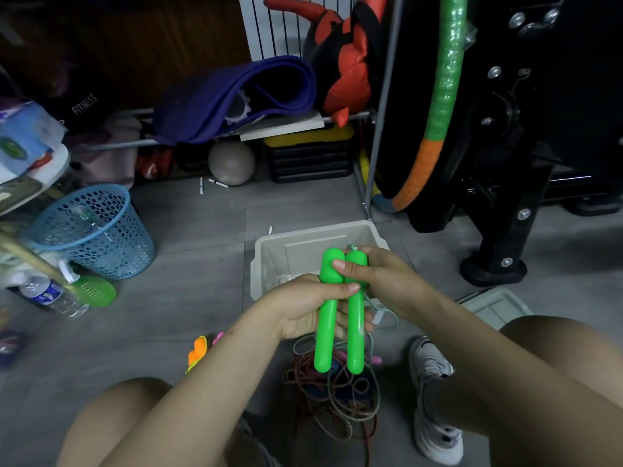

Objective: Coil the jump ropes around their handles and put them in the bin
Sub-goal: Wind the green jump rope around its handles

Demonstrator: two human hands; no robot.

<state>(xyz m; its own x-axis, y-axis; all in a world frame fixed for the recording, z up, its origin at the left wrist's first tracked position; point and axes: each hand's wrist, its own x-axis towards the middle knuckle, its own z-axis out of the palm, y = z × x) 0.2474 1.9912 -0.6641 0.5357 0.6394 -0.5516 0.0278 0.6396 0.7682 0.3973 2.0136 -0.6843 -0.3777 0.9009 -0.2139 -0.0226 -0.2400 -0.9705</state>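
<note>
Two bright green jump rope handles (340,318) stand side by side, upright, in front of me. My left hand (303,308) grips both around their middle from the left. My right hand (381,281) holds their upper ends, thumb across the front, with the grey-green rope (350,412) passing by its fingers. That rope hangs down to a tangled heap on the floor, mixed with a reddish rope (300,375). The beige bin (269,261) sits open on the floor just behind my hands.
Orange and pink handles (199,352) lie on the floor at my left. A blue mesh basket (94,230) stands far left, a bin lid (499,305) at right, black gym equipment (505,163) behind it. My knees and a grey shoe (435,399) frame the rope heap.
</note>
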